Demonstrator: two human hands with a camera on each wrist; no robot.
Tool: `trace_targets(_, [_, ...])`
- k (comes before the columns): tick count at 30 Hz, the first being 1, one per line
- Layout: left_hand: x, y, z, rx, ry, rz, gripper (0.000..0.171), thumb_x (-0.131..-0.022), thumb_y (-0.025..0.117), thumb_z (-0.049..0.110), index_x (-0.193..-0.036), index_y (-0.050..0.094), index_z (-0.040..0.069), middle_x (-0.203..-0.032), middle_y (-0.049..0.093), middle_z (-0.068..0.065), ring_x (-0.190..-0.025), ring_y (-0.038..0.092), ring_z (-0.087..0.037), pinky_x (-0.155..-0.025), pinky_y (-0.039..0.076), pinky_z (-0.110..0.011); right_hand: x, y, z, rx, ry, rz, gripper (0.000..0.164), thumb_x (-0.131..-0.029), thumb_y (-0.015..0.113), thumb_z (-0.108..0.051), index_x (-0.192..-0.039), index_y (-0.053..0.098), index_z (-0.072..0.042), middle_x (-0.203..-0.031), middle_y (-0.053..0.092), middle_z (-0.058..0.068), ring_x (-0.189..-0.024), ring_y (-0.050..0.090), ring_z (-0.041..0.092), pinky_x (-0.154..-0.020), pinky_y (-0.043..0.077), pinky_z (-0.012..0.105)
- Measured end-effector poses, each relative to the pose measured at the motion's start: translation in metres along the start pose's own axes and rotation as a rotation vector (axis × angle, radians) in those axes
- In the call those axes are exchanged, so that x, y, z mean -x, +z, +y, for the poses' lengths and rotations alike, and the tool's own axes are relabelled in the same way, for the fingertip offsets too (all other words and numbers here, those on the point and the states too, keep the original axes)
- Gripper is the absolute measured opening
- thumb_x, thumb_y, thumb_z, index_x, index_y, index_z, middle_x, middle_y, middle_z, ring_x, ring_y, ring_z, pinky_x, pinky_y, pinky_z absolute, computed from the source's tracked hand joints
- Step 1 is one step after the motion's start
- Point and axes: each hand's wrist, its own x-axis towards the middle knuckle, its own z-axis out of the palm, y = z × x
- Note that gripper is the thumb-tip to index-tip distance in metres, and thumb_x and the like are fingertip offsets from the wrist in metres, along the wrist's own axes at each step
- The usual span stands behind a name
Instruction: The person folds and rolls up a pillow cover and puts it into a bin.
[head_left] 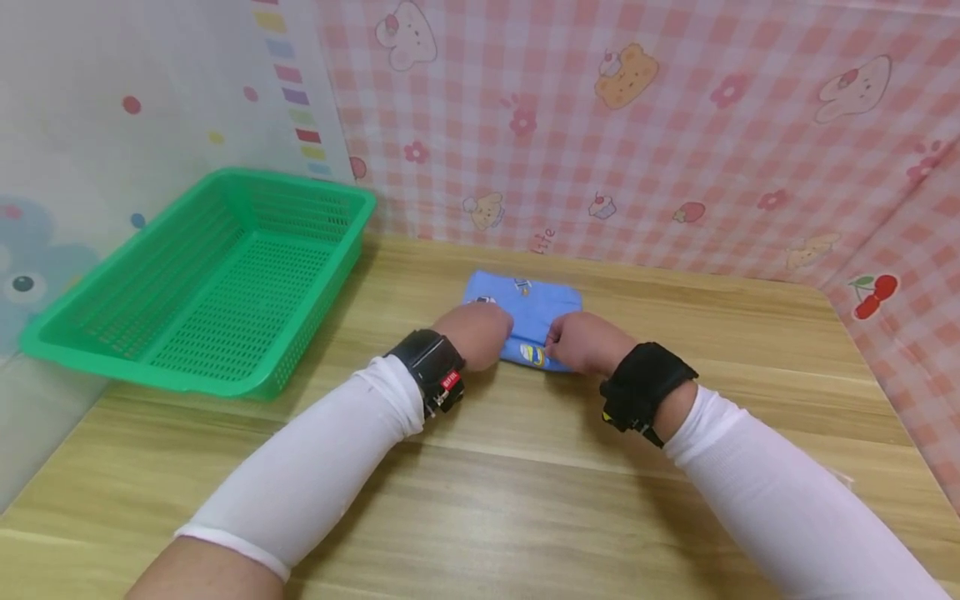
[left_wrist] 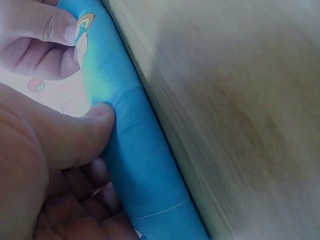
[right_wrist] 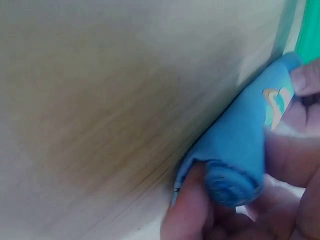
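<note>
A blue cloth [head_left: 536, 304] with small printed cartoon figures lies on the table, its near edge rolled up into a tube. My left hand [head_left: 480, 333] grips the left part of the roll; in the left wrist view its thumb [left_wrist: 97, 127] presses on the roll near a stitched seam. On the right end is my right hand [head_left: 592, 342], fingers curled round the roll. The right wrist view shows the spiral end of the rolled cloth [right_wrist: 232, 185] between the fingers of the right hand [right_wrist: 295, 170]. Beyond the roll, the cloth is still flat.
A green plastic basket [head_left: 300, 350] with slotted sides stands on the left of the wooden table [head_left: 480, 500]. Behind the cloth rises a wall covered in pink checks [head_left: 660, 167]. Black straps with cameras sit on both wrists, over white sleeves [head_left: 322, 458].
</note>
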Motion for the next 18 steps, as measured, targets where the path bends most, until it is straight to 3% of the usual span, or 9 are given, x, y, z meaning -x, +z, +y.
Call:
trace_targets(5, [-0.001, 0.0, 0.0, 0.01, 0.006, 0.011, 0.017, -0.1, 0.059, 0.007, -0.112, 0.071, 0.008, -0.106, 0.073, -0.008, -0.098, 0.067, -0.024, -0.09, 0.057, -0.041, 0.014, 0.007, -0.009, 0.051, -0.073, 0.155, 0.012, -0.101, 0.062, -0.012, -0.096, 0.071, -0.006, -0.087, 0.067, 0.006, -0.076, 0.059, 0.021, -0.071, 0.05, 0.034])
trace_targets(10, [-0.004, 0.002, 0.0, 0.023, 0.001, 0.012, 0.016, -0.1, 0.059, 0.008, -0.109, 0.071, 0.008, -0.102, 0.072, -0.006, -0.093, 0.067, -0.022, -0.087, 0.058, -0.039, 0.028, 0.018, -0.014, 0.26, -0.24, 0.266, 0.011, -0.098, 0.065, -0.007, -0.094, 0.074, -0.005, -0.087, 0.069, 0.007, -0.075, 0.059, 0.02, -0.075, 0.057, 0.039])
trace_targets(13, [-0.004, 0.0, 0.001, 0.034, 0.003, 0.006, 0.016, -0.1, 0.059, 0.008, -0.11, 0.071, 0.007, -0.103, 0.072, -0.006, -0.094, 0.066, -0.022, -0.088, 0.057, -0.039, 0.033, 0.02, -0.013, 0.339, -0.32, 0.294, 0.006, -0.095, 0.07, -0.008, -0.093, 0.075, -0.004, -0.086, 0.068, 0.007, -0.075, 0.059, 0.018, -0.075, 0.057, 0.039])
trace_targets(18, [0.0, -0.002, -0.001, 0.069, 0.013, 0.008, 0.015, -0.102, 0.055, 0.007, -0.104, 0.07, 0.008, -0.098, 0.069, -0.006, -0.089, 0.063, -0.022, -0.082, 0.056, -0.037, 0.029, 0.02, -0.012, 0.333, -0.358, 0.276, 0.003, -0.094, 0.072, -0.004, -0.091, 0.073, -0.005, -0.086, 0.069, 0.005, -0.076, 0.059, 0.018, -0.076, 0.055, 0.037])
